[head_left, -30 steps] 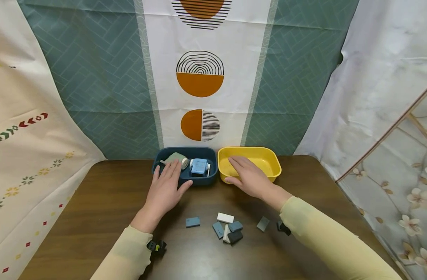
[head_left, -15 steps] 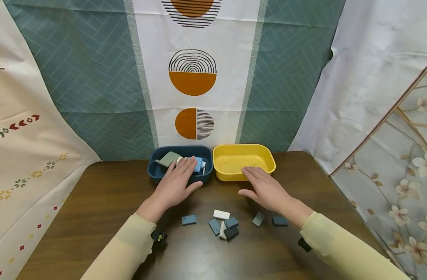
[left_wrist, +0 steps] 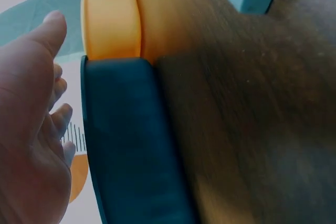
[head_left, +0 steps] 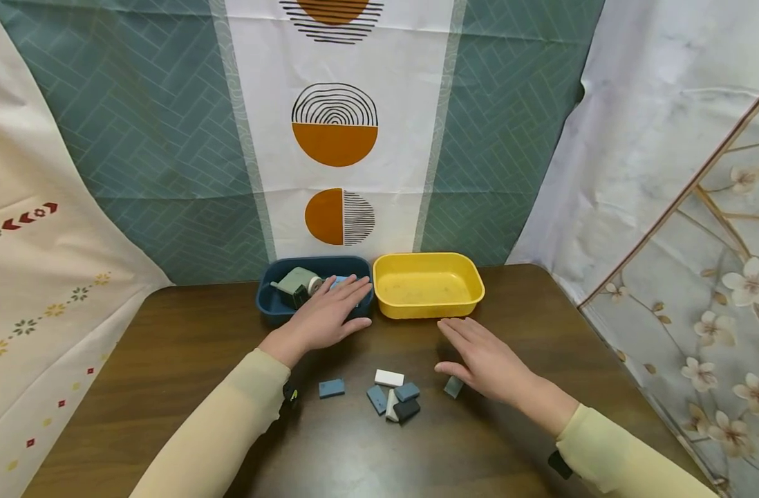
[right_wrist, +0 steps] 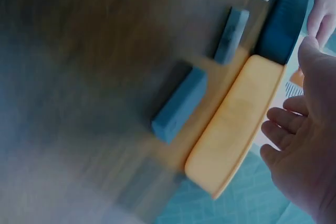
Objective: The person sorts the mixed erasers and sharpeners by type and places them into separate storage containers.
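My left hand (head_left: 326, 318), palm down with fingers straight, reaches over the front of a dark blue bin (head_left: 269, 304). Inside that bin, a pale green object (head_left: 296, 278) shows beside the hand, and a light blue one (head_left: 338, 281) is mostly covered by its fingers. My right hand (head_left: 486, 361) hovers over the table in front of a yellow bin (head_left: 429, 312), fingers extended, holding nothing. A grey-green block (head_left: 454, 386) lies partly under its thumb. The right wrist view shows a blue-grey block (right_wrist: 180, 105) on the table below that hand.
Between the hands lies a small cluster: a white block (head_left: 388, 378), a black block (head_left: 407, 411), and other blue and white blocks. One blue block (head_left: 332, 388) sits apart, left of them. A patterned cloth (head_left: 336, 166) hangs behind the bins.
My left hand has shifted right across the blue bin, uncovering the pale green object. My right hand has drawn back from the yellow bin, toward me and rightward. The head view has turned slightly right.
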Demonstrator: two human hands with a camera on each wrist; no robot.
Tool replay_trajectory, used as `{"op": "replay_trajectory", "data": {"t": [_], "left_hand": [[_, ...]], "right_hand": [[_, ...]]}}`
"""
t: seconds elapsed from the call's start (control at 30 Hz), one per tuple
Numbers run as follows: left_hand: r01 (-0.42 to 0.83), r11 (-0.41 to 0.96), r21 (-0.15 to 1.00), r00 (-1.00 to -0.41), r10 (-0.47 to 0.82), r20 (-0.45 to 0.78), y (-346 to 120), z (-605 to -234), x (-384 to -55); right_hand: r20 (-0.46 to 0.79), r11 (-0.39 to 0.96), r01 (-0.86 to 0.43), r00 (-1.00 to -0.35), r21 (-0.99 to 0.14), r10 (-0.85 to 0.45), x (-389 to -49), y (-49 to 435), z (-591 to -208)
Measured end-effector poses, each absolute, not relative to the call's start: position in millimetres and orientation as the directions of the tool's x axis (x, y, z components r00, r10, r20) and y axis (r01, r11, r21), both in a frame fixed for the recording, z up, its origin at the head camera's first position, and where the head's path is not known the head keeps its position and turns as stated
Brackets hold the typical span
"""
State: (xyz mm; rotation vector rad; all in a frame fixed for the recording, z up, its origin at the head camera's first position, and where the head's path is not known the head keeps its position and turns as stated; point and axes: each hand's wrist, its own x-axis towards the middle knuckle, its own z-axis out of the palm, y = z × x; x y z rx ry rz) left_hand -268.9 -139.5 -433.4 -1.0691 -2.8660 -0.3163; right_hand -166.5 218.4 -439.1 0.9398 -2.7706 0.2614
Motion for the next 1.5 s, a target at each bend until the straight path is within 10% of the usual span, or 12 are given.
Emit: {"op": "replay_trajectory", "data": {"t": [1.5], "left_hand": [[0.691,0.707,0.151,-0.718,0.696,0.029,-127,-442,-288]], "right_hand": [[0.084,0.662,-0.727,-0.682,-0.183,-0.726,-159,90,-452]]}}
